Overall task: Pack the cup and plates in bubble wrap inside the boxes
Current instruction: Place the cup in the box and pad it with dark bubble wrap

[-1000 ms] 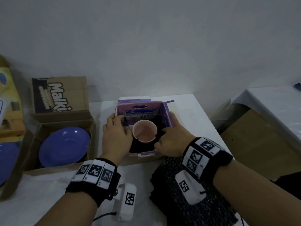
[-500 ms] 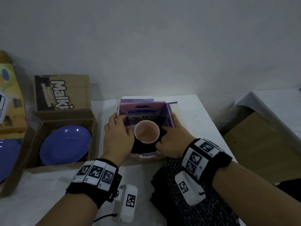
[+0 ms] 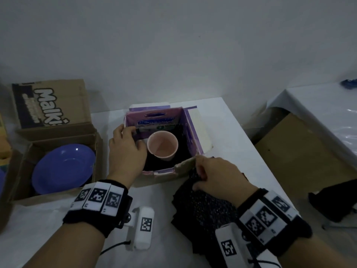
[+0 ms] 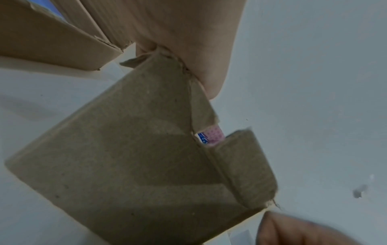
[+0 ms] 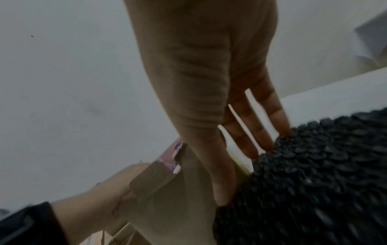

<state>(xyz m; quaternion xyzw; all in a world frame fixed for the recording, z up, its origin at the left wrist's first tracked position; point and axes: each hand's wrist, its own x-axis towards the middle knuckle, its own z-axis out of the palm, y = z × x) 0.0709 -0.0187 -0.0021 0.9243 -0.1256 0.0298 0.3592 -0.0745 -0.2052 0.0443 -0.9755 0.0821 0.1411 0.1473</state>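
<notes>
the pink cup stands upright in the purple-lined box, on black bubble wrap that lines the bottom, nearer the left wall than the right. it looks like light, stiff plastic with a smooth, slightly slippery wall and an open mouth; it should lift easily by a pinch over the rim or a grasp round the body, though it would tip if nudged at the top. the black bubble wrap stacked just in front of the box is soft and limp, best taken by an edge or corner.

the left hand reaches into the box's left side, fingers curled over the wall near the printed flap, palm close beside the cup; whether it touches the cup i cannot tell. the right hand lies at the box's near right corner with fairly straight fingers pressing onto the top sheet of wrap, thumb alongside, nothing clearly pinched yet.

to the left, a blue plate lies in an open cardboard box.
</notes>
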